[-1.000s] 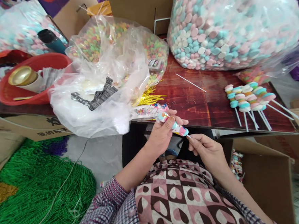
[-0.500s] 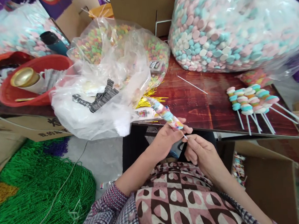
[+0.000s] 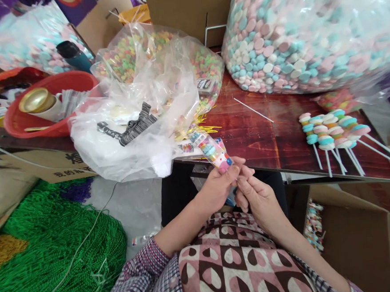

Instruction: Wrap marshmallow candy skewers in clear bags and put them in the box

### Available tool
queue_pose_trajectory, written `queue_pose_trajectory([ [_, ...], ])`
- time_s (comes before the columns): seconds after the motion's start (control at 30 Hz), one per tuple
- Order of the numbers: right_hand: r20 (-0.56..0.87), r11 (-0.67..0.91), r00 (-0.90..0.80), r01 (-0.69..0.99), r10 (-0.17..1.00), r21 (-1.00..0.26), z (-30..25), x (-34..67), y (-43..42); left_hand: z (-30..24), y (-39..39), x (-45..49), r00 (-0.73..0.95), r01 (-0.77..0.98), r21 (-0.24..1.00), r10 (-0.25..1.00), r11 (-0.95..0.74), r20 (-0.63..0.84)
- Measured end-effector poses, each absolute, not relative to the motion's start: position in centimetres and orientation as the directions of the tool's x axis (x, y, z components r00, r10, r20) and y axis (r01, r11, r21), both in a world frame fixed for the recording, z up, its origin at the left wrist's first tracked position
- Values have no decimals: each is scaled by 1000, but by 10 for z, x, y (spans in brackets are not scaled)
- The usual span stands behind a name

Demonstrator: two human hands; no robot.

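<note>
A marshmallow skewer in a printed clear wrapper (image 3: 213, 151) slants up and left over the table's front edge. Around its lower end my left hand (image 3: 219, 186) is closed, thumb pressed on the wrapper. My right hand (image 3: 255, 193) pinches close beside it, where the stick comes out; the stick itself is mostly hidden by the fingers. Several unwrapped marshmallow skewers (image 3: 330, 130) lie at the right on the table, white sticks pointing to the front edge. Gold twist ties (image 3: 208, 125) lie behind the wrapped skewer, partly under a plastic bag.
Big bags of marshmallows (image 3: 284, 46) and of small colourful candies (image 3: 161, 46) stand at the back. A loose white stick (image 3: 253, 110) lies on the dark red table (image 3: 241, 136). A red basin (image 3: 48, 85) is at left. Below right, an open carton (image 3: 355, 237) contains wrapped skewers.
The wrapped skewer has turned, so its printed side faces me more. My right fingers have moved up closer to the left hand, covering the stick that showed before.
</note>
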State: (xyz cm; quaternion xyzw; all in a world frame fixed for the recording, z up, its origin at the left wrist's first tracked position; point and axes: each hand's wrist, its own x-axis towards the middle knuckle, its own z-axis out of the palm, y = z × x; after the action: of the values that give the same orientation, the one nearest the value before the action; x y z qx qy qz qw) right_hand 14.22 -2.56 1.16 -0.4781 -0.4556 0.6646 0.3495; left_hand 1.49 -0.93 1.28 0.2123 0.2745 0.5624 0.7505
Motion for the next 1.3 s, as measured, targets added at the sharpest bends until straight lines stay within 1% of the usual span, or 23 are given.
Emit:
queue_pose_trajectory([
  [0.13, -321, -364, -320, -82, 891, -928, 6, 145, -28, 19, -5, -8, 203, -770, 611, 978, 185, -40],
  [0.2, -338, -390, -328, -107, 882, -915, 4, 146, -30, 23, 2, -16, 172, -796, 586, 985, 149, -17],
  [0.27, -347, -404, -337, -116, 875, -908, 4, 145, -31, 25, 6, -17, 127, -807, 579, 992, 117, -22],
  [0.33, -340, -397, -336, -114, 878, -911, 5, 142, -29, 24, 7, -10, 105, -793, 600, 994, 111, -45],
  [0.5, -310, -363, -326, -118, 893, -924, 8, 136, -25, 15, -6, 6, 182, -688, 689, 973, 228, -140],
  [0.6, -320, -382, -333, -140, 887, -914, 6, 139, -26, 15, -8, -5, 205, -694, 689, 975, 207, -86],
  [0.63, -328, -391, -331, -145, 885, -909, 5, 140, -27, 17, -5, -12, 190, -718, 672, 980, 180, -59],
  [0.7, -350, -413, -330, -146, 877, -899, 4, 142, -28, 24, 4, -25, 103, -756, 648, 994, 93, -22],
  [0.77, -376, -438, -343, -125, 861, -890, 3, 144, -30, 32, 13, -32, 14, -753, 658, 1000, 25, -23],
  [0.87, -397, -454, -367, -80, 841, -888, 3, 144, -31, 38, 21, -27, -59, -745, 667, 997, -7, -56],
  [1.03, -370, -417, -342, -73, 864, -906, 2, 141, -29, 31, 12, -1, -33, -773, 630, 989, 67, -146],
  [1.13, -349, -396, -374, -56, 860, -916, 4, 141, -27, 28, 9, 2, -41, -786, 615, 986, 69, -163],
  [1.23, -338, -386, -420, -32, 842, -922, 8, 143, -26, 29, 10, -2, -56, -765, 642, 990, 44, -133],
  [1.3, -325, -376, -412, -46, 851, -926, 9, 144, -25, 28, 10, -4, -12, -706, 704, 992, 79, -124],
])
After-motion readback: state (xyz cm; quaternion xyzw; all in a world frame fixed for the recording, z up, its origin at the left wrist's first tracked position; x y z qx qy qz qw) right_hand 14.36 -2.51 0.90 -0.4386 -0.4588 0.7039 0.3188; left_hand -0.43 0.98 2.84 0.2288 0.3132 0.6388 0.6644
